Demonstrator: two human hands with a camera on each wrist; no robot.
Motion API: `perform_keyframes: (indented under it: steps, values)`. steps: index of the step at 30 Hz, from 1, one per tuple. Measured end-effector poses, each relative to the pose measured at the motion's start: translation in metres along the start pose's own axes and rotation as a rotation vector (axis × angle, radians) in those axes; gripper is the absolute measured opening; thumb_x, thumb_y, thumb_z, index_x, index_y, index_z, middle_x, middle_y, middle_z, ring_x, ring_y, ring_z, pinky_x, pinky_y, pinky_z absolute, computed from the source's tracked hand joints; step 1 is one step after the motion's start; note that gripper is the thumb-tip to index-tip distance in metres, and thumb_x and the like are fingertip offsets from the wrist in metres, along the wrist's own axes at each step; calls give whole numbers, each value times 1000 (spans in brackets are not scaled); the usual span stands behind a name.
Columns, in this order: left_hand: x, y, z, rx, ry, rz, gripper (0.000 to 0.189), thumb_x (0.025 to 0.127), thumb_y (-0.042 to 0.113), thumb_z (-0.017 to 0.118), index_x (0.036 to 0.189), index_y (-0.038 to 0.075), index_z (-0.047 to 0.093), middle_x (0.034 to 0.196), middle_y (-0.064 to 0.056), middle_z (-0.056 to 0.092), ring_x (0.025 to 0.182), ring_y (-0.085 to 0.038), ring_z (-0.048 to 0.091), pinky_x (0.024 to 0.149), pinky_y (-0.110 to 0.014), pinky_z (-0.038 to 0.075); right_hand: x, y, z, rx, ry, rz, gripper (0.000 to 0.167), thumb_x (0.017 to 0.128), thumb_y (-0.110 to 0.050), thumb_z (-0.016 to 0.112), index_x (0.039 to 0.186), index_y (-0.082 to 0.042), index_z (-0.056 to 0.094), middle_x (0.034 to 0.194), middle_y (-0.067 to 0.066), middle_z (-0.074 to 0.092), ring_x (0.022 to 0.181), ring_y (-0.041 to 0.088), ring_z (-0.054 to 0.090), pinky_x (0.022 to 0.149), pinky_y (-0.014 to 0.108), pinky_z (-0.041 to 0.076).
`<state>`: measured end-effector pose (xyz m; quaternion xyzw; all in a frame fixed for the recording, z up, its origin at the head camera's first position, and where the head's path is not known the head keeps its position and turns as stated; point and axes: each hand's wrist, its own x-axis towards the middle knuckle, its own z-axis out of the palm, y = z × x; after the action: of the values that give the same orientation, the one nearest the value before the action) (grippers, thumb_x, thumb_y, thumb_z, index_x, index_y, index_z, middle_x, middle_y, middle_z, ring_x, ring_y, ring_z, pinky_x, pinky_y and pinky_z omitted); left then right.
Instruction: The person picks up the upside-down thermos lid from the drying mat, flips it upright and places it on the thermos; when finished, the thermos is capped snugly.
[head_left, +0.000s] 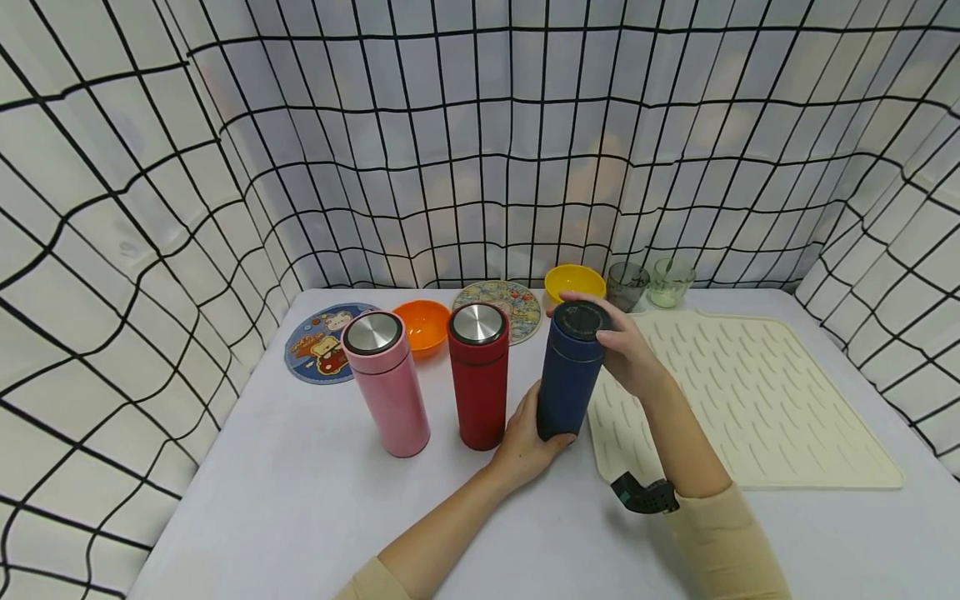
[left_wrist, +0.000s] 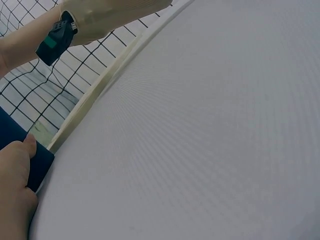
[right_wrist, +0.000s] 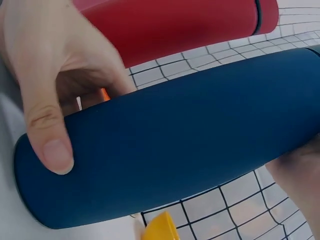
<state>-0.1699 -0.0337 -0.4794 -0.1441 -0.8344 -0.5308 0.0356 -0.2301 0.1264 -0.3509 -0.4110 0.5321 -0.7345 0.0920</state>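
A dark blue thermos bottle (head_left: 567, 379) stands on the white table, tilted a little in the head view. Low down, near its base, my left hand (head_left: 522, 446) grips it; the thumb presses the side in the right wrist view. My right hand (head_left: 636, 357) holds the top, its fingers curled round the dark lid (head_left: 582, 318). Just left of the blue bottle stands a red thermos bottle (head_left: 480, 392) with a silver-topped lid. Farther left is a pink thermos bottle (head_left: 390, 396), likewise silver on top.
Behind the bottles lie an orange bowl (head_left: 422, 323), a yellow bowl (head_left: 575, 281) and two round patterned mats, one blue (head_left: 303, 350). Glass cups (head_left: 670, 283) stand at the back right. A cream ridged mat (head_left: 750, 400) covers the right side. Black netting (head_left: 510, 158) surrounds the table.
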Motion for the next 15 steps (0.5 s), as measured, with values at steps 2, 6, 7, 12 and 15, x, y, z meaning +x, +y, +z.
perform_keyframes:
  steps: [2,6,7,12,15]
  values:
    - [0,-1,0,-3,0,-1,85,78,21,73,143,11,19,139,-11,36,126,-23,38,102,-46,32,0,1,1,-36,43,-7,49,86,-30,62,127,-9,45,118,6,53,103,17,52,86,28,45]
    - [-1,-2,0,-9,-3,-7,85,78,20,73,143,12,19,139,-9,36,126,-21,38,102,-44,32,3,2,2,-132,93,-25,63,77,-40,71,124,-11,41,115,6,47,101,16,50,85,26,45]
    - [-1,-2,0,-8,-5,-12,85,78,20,73,143,13,19,139,-8,36,126,-21,37,102,-44,32,3,2,2,-137,88,-23,63,78,-41,70,126,-12,41,117,6,47,103,17,50,86,27,45]
    - [0,-2,0,-7,-14,-20,85,78,20,73,143,13,18,139,-8,36,126,-21,37,102,-44,32,3,1,-1,-34,-10,-5,51,90,-33,53,134,-10,41,127,8,50,111,20,50,90,32,44]
    - [0,-2,1,-8,-12,-9,85,78,20,73,143,12,19,139,-9,36,126,-21,37,102,-44,31,1,0,-4,-24,-14,-16,48,89,-31,58,129,-8,44,121,8,53,108,19,52,89,30,45]
